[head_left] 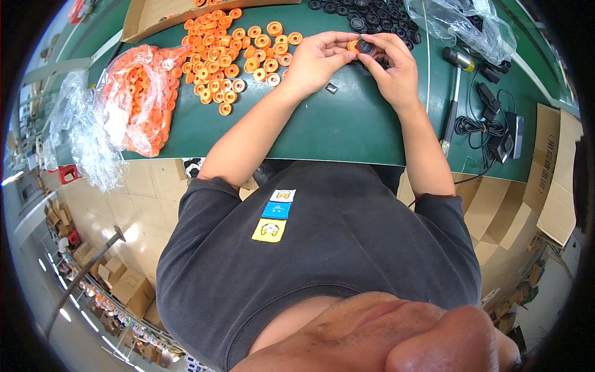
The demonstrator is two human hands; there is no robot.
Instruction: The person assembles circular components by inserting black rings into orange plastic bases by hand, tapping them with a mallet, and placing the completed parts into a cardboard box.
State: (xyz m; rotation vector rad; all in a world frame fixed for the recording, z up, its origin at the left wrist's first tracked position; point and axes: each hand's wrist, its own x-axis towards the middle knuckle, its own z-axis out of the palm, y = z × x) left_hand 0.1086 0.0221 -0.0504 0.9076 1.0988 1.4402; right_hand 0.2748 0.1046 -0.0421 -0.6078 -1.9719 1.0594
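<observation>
Over the far part of the green table, my two hands meet at the fingertips. My left hand (pixel 315 64) pinches a small orange wheel hub (pixel 352 46) between thumb and fingers. Pressed against it is a round black rubber ring (pixel 365 47), which my right hand (pixel 397 72) grips with bent fingers. How far the two parts fit together cannot be made out. Beside my left hand spreads a pile of loose orange hubs (pixel 214 56). Beyond my right hand lies a heap of black rings (pixel 387 15). A small dark shiny piece (pixel 332 88) rests on the table between my wrists.
A clear bag of orange hubs (pixel 139 93) lies at the left, near crumpled plastic (pixel 83 133). At the right are a hammer (pixel 455 93), coiled black cable (pixel 480 127) and clear plastic (pixel 465 28). A cardboard tray (pixel 139 20) sits far left; an open carton (pixel 555 173) stands right.
</observation>
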